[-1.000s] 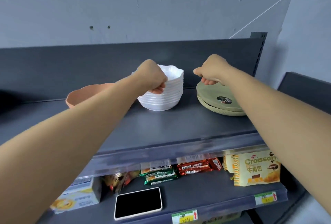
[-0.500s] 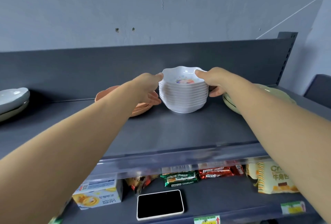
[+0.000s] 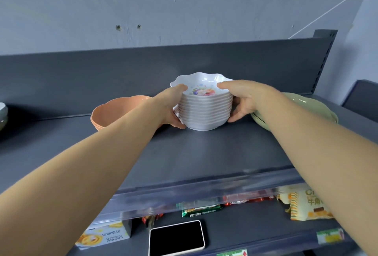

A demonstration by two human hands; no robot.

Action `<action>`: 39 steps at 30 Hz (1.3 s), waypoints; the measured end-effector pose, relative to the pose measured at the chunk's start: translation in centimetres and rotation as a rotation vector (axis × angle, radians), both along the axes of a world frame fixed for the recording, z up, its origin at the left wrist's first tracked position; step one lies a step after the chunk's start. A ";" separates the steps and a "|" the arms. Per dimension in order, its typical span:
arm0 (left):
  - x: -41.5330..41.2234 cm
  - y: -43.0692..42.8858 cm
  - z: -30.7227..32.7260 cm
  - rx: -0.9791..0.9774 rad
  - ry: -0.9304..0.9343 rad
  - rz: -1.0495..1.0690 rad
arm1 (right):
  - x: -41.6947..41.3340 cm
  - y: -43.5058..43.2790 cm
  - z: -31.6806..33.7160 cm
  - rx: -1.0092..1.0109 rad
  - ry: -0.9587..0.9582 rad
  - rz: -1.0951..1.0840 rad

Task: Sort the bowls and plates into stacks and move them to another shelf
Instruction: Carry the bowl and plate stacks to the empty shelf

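Left hand [image 3: 171, 108] and right hand [image 3: 243, 102] clamp white bowl stack [image 3: 204, 112] at frame center, thumbs on top rim, fingers curled low on its sides, probably to lift it whole. Stack sits on grey shelf [image 3: 204, 153]; green plates [image 3: 306, 106] center right, orange bowls [image 3: 114, 110] center left, sorted by kind.

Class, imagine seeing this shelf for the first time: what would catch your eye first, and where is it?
The stack of white bowls, with a floral print inside the top one, is at the middle of the grey shelf, gripped by the left hand and right hand on either side. Peach bowls sit to its left, green plates to its right.
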State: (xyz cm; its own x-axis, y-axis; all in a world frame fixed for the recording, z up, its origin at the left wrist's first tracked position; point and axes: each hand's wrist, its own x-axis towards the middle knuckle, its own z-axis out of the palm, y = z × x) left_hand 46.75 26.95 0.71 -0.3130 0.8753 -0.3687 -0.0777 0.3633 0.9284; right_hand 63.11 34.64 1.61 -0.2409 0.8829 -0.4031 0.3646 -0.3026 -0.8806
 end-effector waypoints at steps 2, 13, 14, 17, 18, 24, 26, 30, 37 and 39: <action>0.2 0.1 -0.1 0.010 -0.007 0.015 | 0.0 0.0 -0.1 -0.004 0.010 0.007; 2.0 -1.3 -0.1 0.060 0.031 0.068 | 0.5 -1.7 0.3 0.028 0.055 -0.039; 2.2 -1.5 0.0 0.064 0.040 0.068 | 0.6 -2.1 0.4 0.030 0.057 -0.044; 2.6 -2.5 0.3 0.079 0.061 0.064 | 0.9 -3.4 0.8 0.057 0.064 -0.052; 2.7 -2.9 0.6 0.083 0.069 0.059 | 1.0 -3.9 1.0 0.069 0.070 -0.059; 2.8 -4.9 2.6 0.136 0.131 0.025 | 1.5 -7.6 2.5 0.147 0.101 -0.120; 2.9 -5.9 3.1 0.140 0.153 0.001 | 1.5 -9.4 3.0 0.186 0.105 -0.161; 2.8 -7.9 3.9 0.164 0.175 -0.063 | 1.4 -13.3 3.8 0.236 0.109 -0.256; 2.7 -11.3 5.6 0.205 0.222 -0.260 | 1.2 -20.1 4.4 0.255 0.160 -0.473; 3.2 -12.3 5.7 0.208 0.221 -0.326 | 1.6 -22.0 4.4 0.263 0.147 -0.542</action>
